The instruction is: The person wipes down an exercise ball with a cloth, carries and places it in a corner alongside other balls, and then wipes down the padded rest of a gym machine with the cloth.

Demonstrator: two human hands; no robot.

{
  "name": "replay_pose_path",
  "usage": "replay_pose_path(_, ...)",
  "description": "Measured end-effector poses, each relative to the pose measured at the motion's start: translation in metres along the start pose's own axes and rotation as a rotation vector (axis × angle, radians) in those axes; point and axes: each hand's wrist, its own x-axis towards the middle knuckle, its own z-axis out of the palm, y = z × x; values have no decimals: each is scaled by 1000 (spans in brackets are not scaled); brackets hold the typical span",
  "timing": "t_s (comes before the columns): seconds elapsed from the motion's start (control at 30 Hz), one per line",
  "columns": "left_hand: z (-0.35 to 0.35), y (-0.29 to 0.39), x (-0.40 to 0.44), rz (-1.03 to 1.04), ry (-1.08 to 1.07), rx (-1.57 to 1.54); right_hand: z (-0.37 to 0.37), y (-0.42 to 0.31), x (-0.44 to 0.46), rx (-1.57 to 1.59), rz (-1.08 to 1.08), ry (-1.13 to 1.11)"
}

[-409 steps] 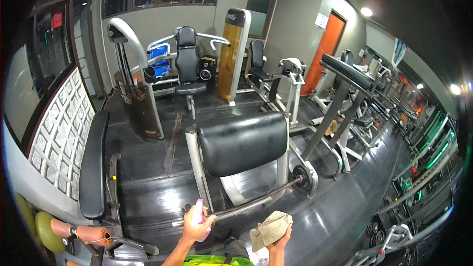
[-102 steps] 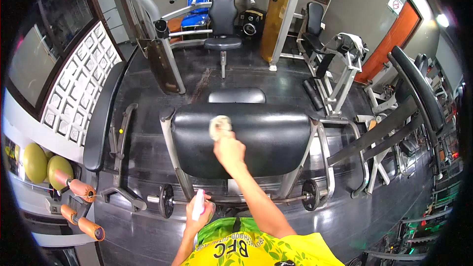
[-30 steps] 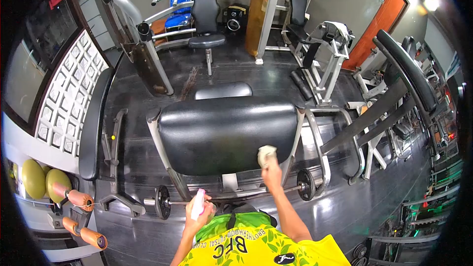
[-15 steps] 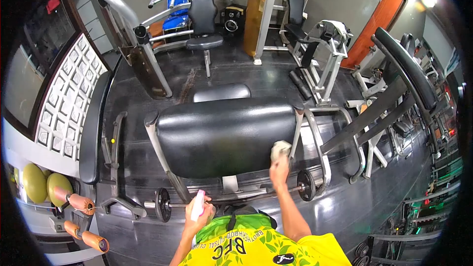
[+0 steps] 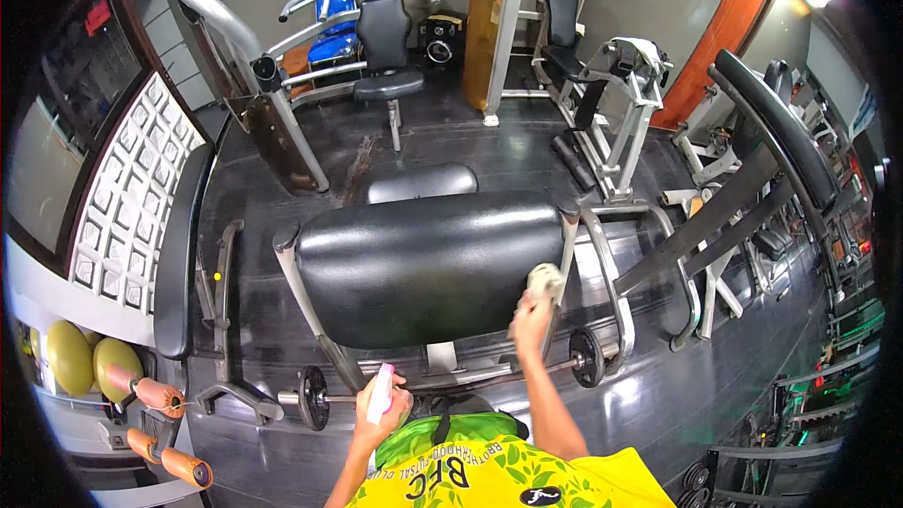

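Note:
My right hand [image 5: 532,320] is closed around a pale, bunched-up cloth [image 5: 544,280]. The cloth is at the right edge of a wide black padded bench [image 5: 423,268], by its grey side frame; whether it touches the pad I cannot tell. Close to my body, my left hand [image 5: 390,411] grips a slim white bottle [image 5: 380,395] with a pink top, held upright and tilted. A barbell [image 5: 357,397] with small black plates lies across the space between the bench and me, partly hidden by my arms.
A smaller black seat [image 5: 422,182] stands behind the bench. Further back is a shoulder machine [image 5: 386,38]. A large padded machine [image 5: 776,132] fills the right side. On the left are a long black pad [image 5: 179,254], green balls [image 5: 70,357] and orange foam rollers [image 5: 186,468].
My right hand and the cloth have shifted slightly right, toward the pad's edge. My left hand keeps its hold on the bottle, almost still. The view has tilted a little.

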Motion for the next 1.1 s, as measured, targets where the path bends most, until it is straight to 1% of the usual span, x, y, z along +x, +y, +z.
replay_pose_path(0.03,0,0,0,3,0,10,13,8,-17,9,10,-98)
replay_pose_path(0.07,1,1,2,7,2,20,8,-18,-37,-6,-68,-170)
replay_pose_path(0.1,2,0,4,8,5,17,12,-13,-56,27,-57,-340)
replay_pose_path(0.13,3,-1,5,4,17,41,9,-19,-71,-52,-211,-368)
replay_pose_path(0.17,3,-2,6,1,28,67,3,-22,-75,-7,-174,-474)
replay_pose_path(0.23,4,0,7,0,23,56,-12,-9,-60,24,-170,-590)
replay_pose_path(0.27,5,1,7,4,15,43,-22,-6,-53,79,-184,-460)
replay_pose_path(0.3,5,3,8,6,18,43,-28,2,-41,64,-265,-293)
replay_pose_path(0.33,5,5,8,16,22,34,-36,1,-26,109,-87,-278)
replay_pose_path(0.37,4,6,6,22,28,26,-38,0,-14,215,-94,-54)
replay_pose_path(0.4,3,5,4,17,33,27,-24,50,1,305,192,-17)
replay_pose_path(0.43,2,4,3,10,47,28,-28,21,13,187,129,124)
replay_pose_path(0.5,-1,1,2,5,59,31,-10,26,4,176,202,4)
replay_pose_path(0.53,-2,-1,2,-12,56,11,-1,24,-10,41,89,51)
replay_pose_path(0.57,-3,-4,2,-30,54,-11,5,22,-26,74,112,-3)
replay_pose_path(0.6,-4,-7,3,-29,50,-14,22,44,-47,-63,-78,69)
replay_pose_path(0.63,-5,-10,4,-24,54,16,17,40,-65,-36,-69,-110)
replay_pose_path(0.67,-5,-12,5,-19,57,47,14,37,-79,16,-163,-182)
replay_pose_path(0.77,1,-6,11,14,35,62,-20,27,-82,121,-61,-518)
replay_pose_path(0.83,2,-2,10,10,31,47,-37,46,-68,127,-29,-423)
replay_pose_path(0.87,2,-1,10,5,31,31,-35,58,-59,117,-24,-216)
replay_pose_path(0.9,2,-1,9,4,37,34,-34,58,-38,301,-61,-94)
replay_pose_path(0.93,1,-1,8,15,38,30,-30,63,-23,302,139,68)
replay_pose_path(0.97,1,-1,6,26,39,26,-33,40,-4,341,301,168)
replay_pose_path(1.0,0,0,4,24,39,30,-22,74,12,257,512,66)
replay_pose_path(1.03,-1,2,2,19,39,57,-45,-23,18,186,746,-127)
replay_pose_path(1.1,-2,4,0,18,32,89,13,63,0,-23,348,164)
